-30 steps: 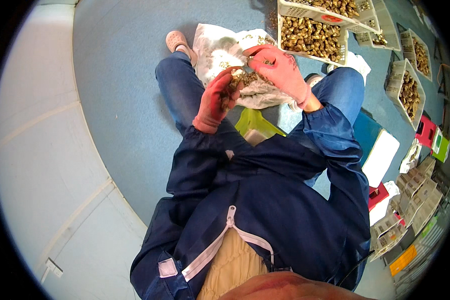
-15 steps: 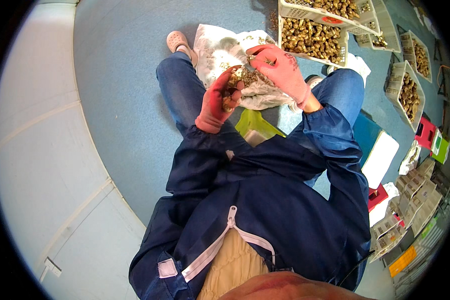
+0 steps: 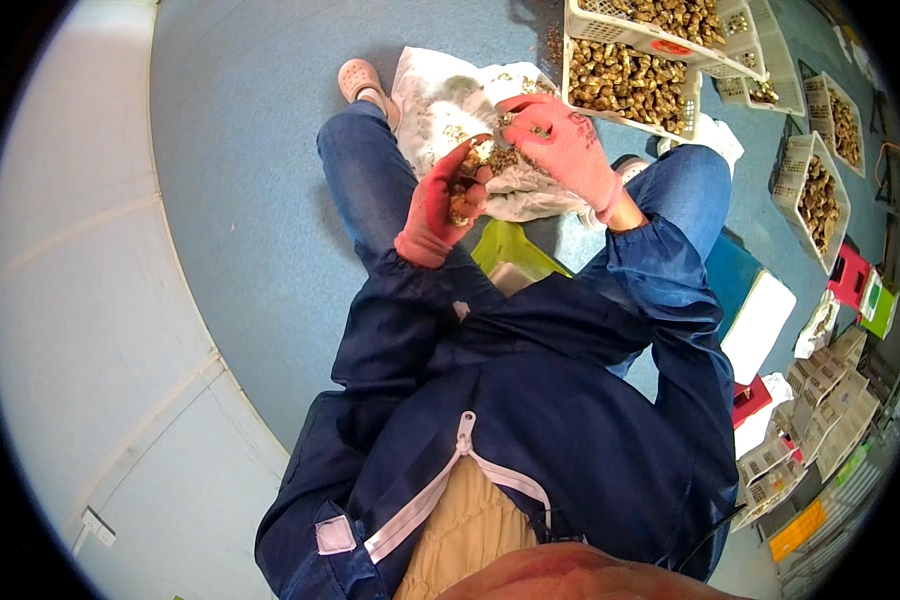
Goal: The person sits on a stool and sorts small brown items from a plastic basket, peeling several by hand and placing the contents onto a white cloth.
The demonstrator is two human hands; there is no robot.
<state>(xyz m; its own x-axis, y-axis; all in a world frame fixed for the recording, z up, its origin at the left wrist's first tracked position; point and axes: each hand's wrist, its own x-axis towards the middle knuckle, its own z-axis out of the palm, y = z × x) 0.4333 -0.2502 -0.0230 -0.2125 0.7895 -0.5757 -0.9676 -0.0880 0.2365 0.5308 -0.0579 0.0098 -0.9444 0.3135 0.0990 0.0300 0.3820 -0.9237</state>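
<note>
My left hand [image 3: 438, 210], in a reddish-pink glove, is closed around knobbly brown and cream lumps. One pale lump [image 3: 479, 156] shows at the fingertips, and a brown one [image 3: 460, 208] lies against the palm. Close by on the right, my right hand [image 3: 562, 142], gloved in pink, has its thumb and fingers pinched together. Something small and dark shows at its fingers, too small to name. Beneath both hands a white sack [image 3: 422, 92] is spread out, strewn with brown and pale crumbs. A yellow-green plastic container [image 3: 508, 240] stands between my legs.
Ahead on the right, a white crate [image 3: 630, 118] is full of brown, knobbly pieces, with another crate [image 3: 660, 42] resting over it. More filled crates [image 3: 796, 185] stand farther right. A red stool [image 3: 751, 398] and a blue panel [image 3: 732, 275] are at my right; a white wall [image 3: 80, 230] runs along the left.
The right hand has shifted slightly right and down. The left hand's lump now shows more of its pale side. Both hands stay close together over the sack.
</note>
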